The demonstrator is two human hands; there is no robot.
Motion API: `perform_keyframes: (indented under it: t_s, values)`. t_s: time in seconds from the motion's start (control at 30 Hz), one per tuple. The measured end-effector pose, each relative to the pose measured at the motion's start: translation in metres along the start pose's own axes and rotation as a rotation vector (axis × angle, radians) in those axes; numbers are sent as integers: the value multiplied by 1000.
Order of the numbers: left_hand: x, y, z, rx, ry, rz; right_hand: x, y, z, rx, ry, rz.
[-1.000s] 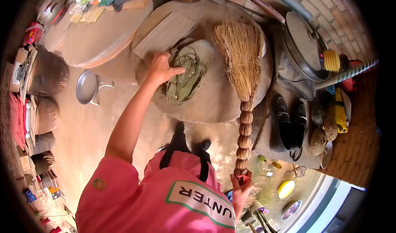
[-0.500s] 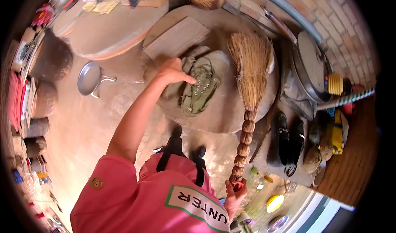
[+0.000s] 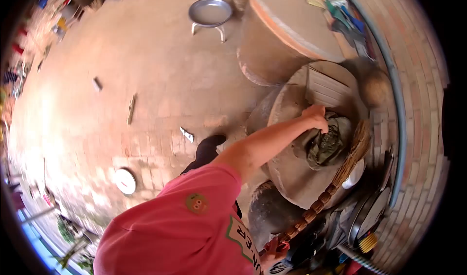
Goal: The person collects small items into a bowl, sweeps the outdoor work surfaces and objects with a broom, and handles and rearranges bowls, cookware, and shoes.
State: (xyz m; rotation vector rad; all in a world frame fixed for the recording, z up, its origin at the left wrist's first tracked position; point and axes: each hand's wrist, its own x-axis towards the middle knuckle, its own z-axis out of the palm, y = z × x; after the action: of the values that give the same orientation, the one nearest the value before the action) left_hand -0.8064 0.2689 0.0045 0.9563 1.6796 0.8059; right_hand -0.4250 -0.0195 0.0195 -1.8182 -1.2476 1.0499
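My left hand (image 3: 316, 117) reaches across to a pair of green canvas lace-up shoes (image 3: 331, 143). Its fingers are closed at the near shoe's edge, and the shoes rest on a round, dusty lid-like surface (image 3: 291, 170). Low in the view, my right hand (image 3: 274, 255) grips the red-tied end of a straw broom (image 3: 318, 204). The broom's bound handle slants up to the right, and its bristles lie beside the shoes.
A large clay vat (image 3: 277, 41) stands behind, with cloths (image 3: 343, 24) on top. A metal basin on legs (image 3: 210, 13) is on the brick floor. A brick wall (image 3: 423, 129) and grey pipe (image 3: 396, 104) run along the right. A dark pot (image 3: 272, 211) sits below the round surface.
My view has swung left, showing more floor, so the shoes and broom now appear farther right. My left hand stays at the shoes; my right hand still holds the broom.
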Motion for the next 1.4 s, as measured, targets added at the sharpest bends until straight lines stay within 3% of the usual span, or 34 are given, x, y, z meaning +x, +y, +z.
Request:
perform_keyframes:
  t_s: [0.1,0.17,0.23,0.33,0.4,0.5,0.53,0.6,0.63,0.67,0.7,0.73,0.77,0.8,0.87,0.9,1.0,1.03,1.07,1.1,1.13,1.17,1.23,1.3,1.4]
  values:
    - [-4,-17,19,-139,163,20,15,-7,-5,-23,-22,38]
    - [-40,-18,4,-271,230,44,40,42,-32,-250,-80,-556]
    - [-65,-29,-4,-294,268,104,46,32,-32,-75,-59,-245]
    - [-135,-87,-39,-449,320,173,48,-3,-19,-8,-74,-61]
    - [-192,-135,-65,-448,451,183,54,-13,-20,-35,-224,-153]
    - [-325,-215,-110,-603,681,-5,51,-27,-11,-25,-293,-223]
    - [-366,-249,-123,-629,858,-66,48,-33,-5,-13,-280,-235]
    - [-450,-354,-169,-594,847,-243,48,-40,-4,-28,-324,-250]
    - [-485,-402,-182,-546,1018,-489,52,-42,-6,-35,-348,-247]
    - [-531,-437,-192,-255,1078,-855,53,-43,-5,-38,-369,-251]
    - [-570,-504,-197,130,1153,-1067,48,-51,4,40,-310,-193]
    - [-613,-645,-201,407,1395,-955,54,-44,3,125,-327,-187]
    - [-585,-540,-185,-159,1426,-946,50,-51,11,222,-312,-114]
    - [-573,-514,-182,-457,1457,-854,43,-58,14,318,-283,-45]
    - [-541,-557,-171,-680,1393,-528,51,-40,10,245,-373,-149]
    - [-508,-569,-162,-718,1370,-488,45,-50,16,310,-377,-110]
    - [-365,-596,-118,-633,1117,-608,30,-65,31,242,-321,-130]
    - [-326,-560,-107,-560,950,-529,25,-63,25,238,-289,-156]
    - [-287,-512,-96,-489,796,-434,20,-60,19,230,-259,-184]
    - [-254,-485,-89,-140,783,-236,14,-53,11,190,-211,-223]
    - [-220,-459,-82,222,822,-51,2,-67,5,216,-236,-118]
    - [-208,-353,-75,373,934,164,0,-70,3,231,-248,-120]
    - [-172,-260,-75,149,806,320,-3,-87,9,224,-280,-81]
    - [-142,-194,-72,-22,725,420,-2,-78,25,124,-176,-64]
    - [-124,-119,-64,37,559,631,-9,-78,43,140,-102,-58]
